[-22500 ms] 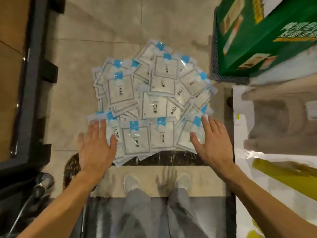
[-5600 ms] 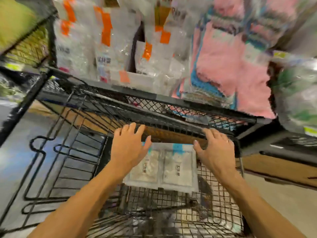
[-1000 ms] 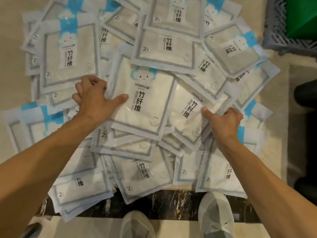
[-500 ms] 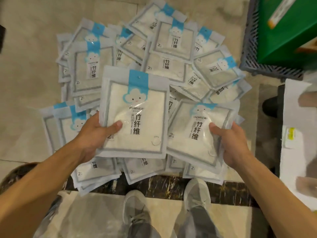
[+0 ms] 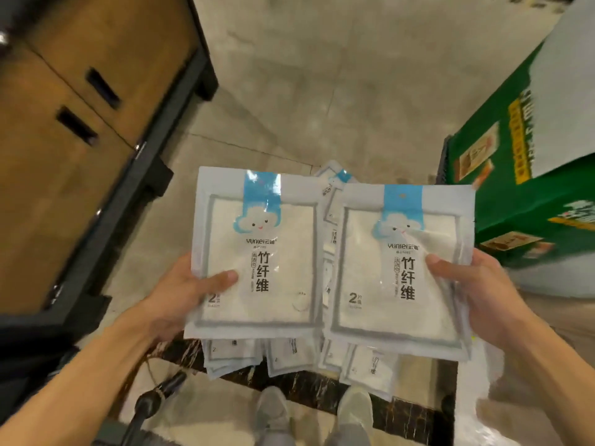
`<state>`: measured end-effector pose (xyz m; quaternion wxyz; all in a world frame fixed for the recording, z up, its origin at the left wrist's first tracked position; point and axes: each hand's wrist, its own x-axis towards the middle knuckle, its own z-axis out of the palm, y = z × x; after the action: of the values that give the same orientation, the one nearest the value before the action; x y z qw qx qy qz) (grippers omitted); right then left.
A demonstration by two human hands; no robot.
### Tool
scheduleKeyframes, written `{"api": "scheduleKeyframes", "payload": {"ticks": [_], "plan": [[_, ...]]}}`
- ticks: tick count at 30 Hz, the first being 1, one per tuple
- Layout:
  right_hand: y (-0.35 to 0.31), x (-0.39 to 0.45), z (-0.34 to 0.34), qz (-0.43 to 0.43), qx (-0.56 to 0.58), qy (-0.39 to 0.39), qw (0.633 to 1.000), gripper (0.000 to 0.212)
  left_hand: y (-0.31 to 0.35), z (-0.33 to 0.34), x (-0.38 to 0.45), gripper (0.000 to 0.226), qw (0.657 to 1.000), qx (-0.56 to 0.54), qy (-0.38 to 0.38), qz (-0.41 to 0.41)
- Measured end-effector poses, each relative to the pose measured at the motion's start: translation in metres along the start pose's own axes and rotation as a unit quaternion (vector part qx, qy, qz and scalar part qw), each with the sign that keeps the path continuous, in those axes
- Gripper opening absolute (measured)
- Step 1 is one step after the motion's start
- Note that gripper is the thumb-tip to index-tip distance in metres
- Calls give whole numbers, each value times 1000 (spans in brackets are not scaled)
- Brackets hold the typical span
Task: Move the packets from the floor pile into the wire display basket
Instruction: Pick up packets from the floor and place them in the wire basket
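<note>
One view only: a wide-angle head camera, facing forward and steeply down. It sits close above the left hand (image 5: 175,299) and right hand (image 5: 479,296), which fill the near centre. The floor (image 5: 322,91) lies far; the shoes (image 5: 355,405) mark the near edge.

Floor pile (image 5: 291,357) mostly behind held packets (image 5: 257,252)

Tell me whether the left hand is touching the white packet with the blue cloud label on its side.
Touching. The head view shows the left hand gripping the left white packet, thumb pressed on its front face.
</note>
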<state>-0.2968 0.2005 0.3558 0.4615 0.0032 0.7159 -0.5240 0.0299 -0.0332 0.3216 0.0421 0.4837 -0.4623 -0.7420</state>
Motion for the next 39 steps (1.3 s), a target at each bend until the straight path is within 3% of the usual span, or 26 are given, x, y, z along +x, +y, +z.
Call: {"api": "scheduleKeyframes", "payload": {"ticks": [4, 12, 15, 16, 18, 20, 27, 31, 35, 39], "plan": [[-97, -76, 33, -36, -27, -43, 998, 29, 81, -12, -93, 111, 998, -47, 2, 47], [-254, -231, 109, -118, -48, -161, 979, 41, 198, -60, -288, 99, 983, -89, 51, 152], [-294, -281, 137, -152, -64, -206, 964, 75, 222, -77, -352, 103, 972, -103, 86, 193], [-303, -296, 145, -163, -64, -219, 960, 74, 226, -83, -372, 97, 968, -103, 97, 208], [-316, -320, 161, -186, -42, -234, 953, 46, 232, -89, -411, 79, 956, -107, 122, 243], [-326, -343, 177, -196, -27, -256, 946, 34, 234, -94, -447, 75, 943, -119, 152, 272], [-337, -388, 222, -203, -78, -375, 901, 32, 203, -84, -550, 99, 893, -145, 270, 331], [-335, -411, 245, -202, -109, -448, 864, 35, 165, -55, -592, 112, 859, -180, 344, 333], [-319, -429, 267, -211, -140, -510, 822, 39, 120, -29, -634, 99, 833, -211, 406, 313], [-292, -451, 289, -207, -177, -552, 788, 29, 70, -7, -675, 110, 803, -260, 447, 294]]}}
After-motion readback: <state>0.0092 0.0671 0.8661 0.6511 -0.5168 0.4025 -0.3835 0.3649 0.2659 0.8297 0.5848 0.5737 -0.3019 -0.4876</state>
